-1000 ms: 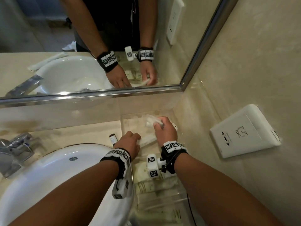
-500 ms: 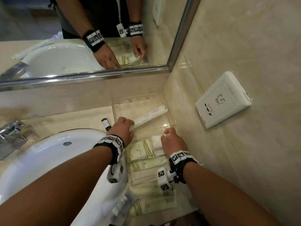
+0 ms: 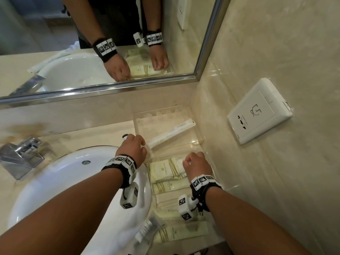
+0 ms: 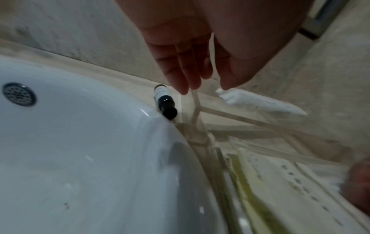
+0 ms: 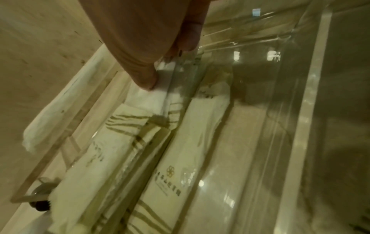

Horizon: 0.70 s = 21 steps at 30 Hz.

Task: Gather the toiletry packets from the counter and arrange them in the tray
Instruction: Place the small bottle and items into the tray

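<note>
A clear tray [image 3: 139,116] with several compartments stands in the counter's corner, right of the sink. A long white packet [image 3: 171,132] lies slanted in its far compartment. Cream packets [image 3: 163,169] with gold stripes fill the compartments nearer to me. My left hand [image 3: 139,146] is at the tray's left wall; in the left wrist view the hand [image 4: 208,88] has the clear wall between fingers and thumb. My right hand [image 3: 195,161] is in the middle compartment. There my thumb and fingers [image 5: 170,66] pinch the end of a small white packet [image 5: 148,101].
A small dark bottle [image 3: 125,137] lies on the counter between the white sink [image 3: 64,181] and the tray. A chrome faucet [image 3: 20,155] is at the left. Another cream packet [image 3: 184,234] and a clear-wrapped item [image 3: 147,230] lie near the front edge. A wall socket [image 3: 257,111] sits at the right.
My right hand has drawn back from the far compartment to the middle one. The long white packet now lies free in the far compartment, and my left hand has moved to the tray's wall.
</note>
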Available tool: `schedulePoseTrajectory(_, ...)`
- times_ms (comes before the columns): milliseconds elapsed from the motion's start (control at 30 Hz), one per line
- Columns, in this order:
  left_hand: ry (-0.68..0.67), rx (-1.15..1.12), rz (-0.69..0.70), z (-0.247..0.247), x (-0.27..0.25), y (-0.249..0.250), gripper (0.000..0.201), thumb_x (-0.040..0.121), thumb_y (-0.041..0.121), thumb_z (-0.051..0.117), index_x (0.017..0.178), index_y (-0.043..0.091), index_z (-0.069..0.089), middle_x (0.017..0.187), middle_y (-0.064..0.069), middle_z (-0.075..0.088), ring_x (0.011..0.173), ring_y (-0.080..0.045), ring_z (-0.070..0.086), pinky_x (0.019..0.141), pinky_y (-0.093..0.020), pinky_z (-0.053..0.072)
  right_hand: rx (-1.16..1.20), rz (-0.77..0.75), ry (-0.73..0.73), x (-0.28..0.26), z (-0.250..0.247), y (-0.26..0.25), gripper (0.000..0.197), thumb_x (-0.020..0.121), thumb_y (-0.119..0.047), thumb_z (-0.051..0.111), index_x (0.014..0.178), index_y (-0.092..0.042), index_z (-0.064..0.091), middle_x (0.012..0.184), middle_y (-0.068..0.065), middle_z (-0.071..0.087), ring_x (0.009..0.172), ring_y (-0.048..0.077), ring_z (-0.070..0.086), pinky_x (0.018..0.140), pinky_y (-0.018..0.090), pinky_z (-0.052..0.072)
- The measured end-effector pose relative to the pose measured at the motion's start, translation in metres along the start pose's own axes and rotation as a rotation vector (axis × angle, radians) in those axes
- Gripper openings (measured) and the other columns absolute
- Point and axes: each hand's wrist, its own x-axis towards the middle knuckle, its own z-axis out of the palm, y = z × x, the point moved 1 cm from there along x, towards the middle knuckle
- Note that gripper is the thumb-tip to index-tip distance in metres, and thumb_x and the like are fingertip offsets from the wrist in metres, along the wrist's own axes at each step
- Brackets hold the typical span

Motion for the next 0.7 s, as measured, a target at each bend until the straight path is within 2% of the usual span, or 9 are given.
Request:
schedulePoseTrajectory(67, 0.001, 0.004, -0.036, -0.003, 0.002, -0.010, 0.017, 0.088, 0.027, 0.056, 0.104, 0.022, 0.056, 0.113, -0.003, 0.050, 0.090, -0.023, 0.057, 0.079, -0.039, 0.053, -0.029, 0.003, -0.014, 0.002, 0.001, -0.002, 0.014, 0.098, -0.034, 0.051, 0.090, -0.027, 0.060, 0.110, -0.002, 0.049, 0.074, 0.016, 0.059, 0.063, 0.028, 0.045)
schedulePoseTrajectory(167, -0.027, 0.024, -0.079, -0.005, 0.003, -0.023, 0.019, 0.087, 0.027, 0.054, 0.104, 0.022, 0.060, 0.113, -0.005, 0.052, 0.092, -0.026, 0.057, 0.081, -0.039, 0.052, -0.086, -0.001, -0.041, 0.004, 0.000, -0.005, 0.020, 0.098, -0.034, 0.044, 0.092, -0.027, 0.062, 0.107, -0.001, 0.052, 0.078, 0.017, 0.057, 0.067, 0.030, 0.048)
schedulePoseTrajectory(333, -0.111, 0.088, -0.120, -0.003, -0.002, -0.033, 0.033, 0.092, 0.030, 0.053, 0.124, 0.024, 0.057, 0.125, -0.006, 0.049, 0.108, -0.028, 0.056, 0.085, -0.037, 0.050, 0.006, -0.018, 0.033, -0.006, -0.007, -0.023, 0.015, 0.095, -0.041, 0.046, 0.090, -0.032, 0.057, 0.101, -0.008, 0.050, 0.078, 0.015, 0.056, 0.066, 0.030, 0.046)
schedulePoseTrajectory(467, -0.161, 0.122, -0.150, -0.001, -0.006, -0.041, 0.043, 0.092, 0.024, 0.051, 0.135, 0.023, 0.051, 0.130, -0.006, 0.046, 0.116, -0.027, 0.052, 0.088, -0.037, 0.048, 0.147, -0.174, -0.013, -0.015, -0.012, -0.074, 0.017, 0.096, -0.034, 0.042, 0.089, -0.030, 0.056, 0.090, -0.012, 0.054, 0.071, 0.007, 0.054, 0.059, 0.027, 0.040)
schedulePoseTrajectory(533, -0.163, 0.125, -0.157, -0.003, -0.008, -0.046, 0.044, 0.092, 0.022, 0.050, 0.135, 0.021, 0.050, 0.129, -0.007, 0.046, 0.115, -0.028, 0.052, 0.090, -0.037, 0.048, 0.206, -0.282, -0.043, -0.021, -0.009, -0.105, 0.020, 0.096, -0.031, 0.041, 0.086, -0.028, 0.058, 0.086, -0.012, 0.055, 0.070, 0.005, 0.052, 0.061, 0.028, 0.044)
schedulePoseTrajectory(600, -0.162, 0.123, -0.163, -0.005, -0.008, -0.051, 0.042, 0.092, 0.021, 0.050, 0.134, 0.019, 0.051, 0.129, -0.009, 0.048, 0.114, -0.029, 0.054, 0.091, -0.038, 0.048, 0.236, -0.368, -0.103, -0.027, -0.002, -0.135, 0.023, 0.096, -0.031, 0.041, 0.096, -0.030, 0.064, 0.093, -0.011, 0.061, 0.080, 0.008, 0.057, 0.075, 0.034, 0.053)
schedulePoseTrajectory(633, -0.163, 0.113, -0.171, -0.007, -0.008, -0.055, 0.042, 0.091, 0.021, 0.049, 0.133, 0.018, 0.050, 0.131, -0.009, 0.049, 0.115, -0.030, 0.054, 0.093, -0.039, 0.048, 0.231, -0.404, -0.156, -0.030, 0.002, -0.149, 0.027, 0.097, -0.030, 0.041, 0.107, -0.030, 0.066, 0.102, -0.009, 0.063, 0.087, 0.010, 0.058, 0.082, 0.036, 0.053)
schedulePoseTrajectory(700, -0.170, 0.066, -0.201, -0.011, -0.006, -0.063, 0.049, 0.090, 0.021, 0.050, 0.139, 0.018, 0.045, 0.138, -0.011, 0.048, 0.122, -0.030, 0.053, 0.099, -0.040, 0.046, 0.185, -0.447, -0.272, -0.033, 0.013, -0.173, 0.038, 0.099, -0.027, 0.041, 0.132, -0.028, 0.060, 0.128, -0.001, 0.059, 0.107, 0.018, 0.060, 0.096, 0.039, 0.050)
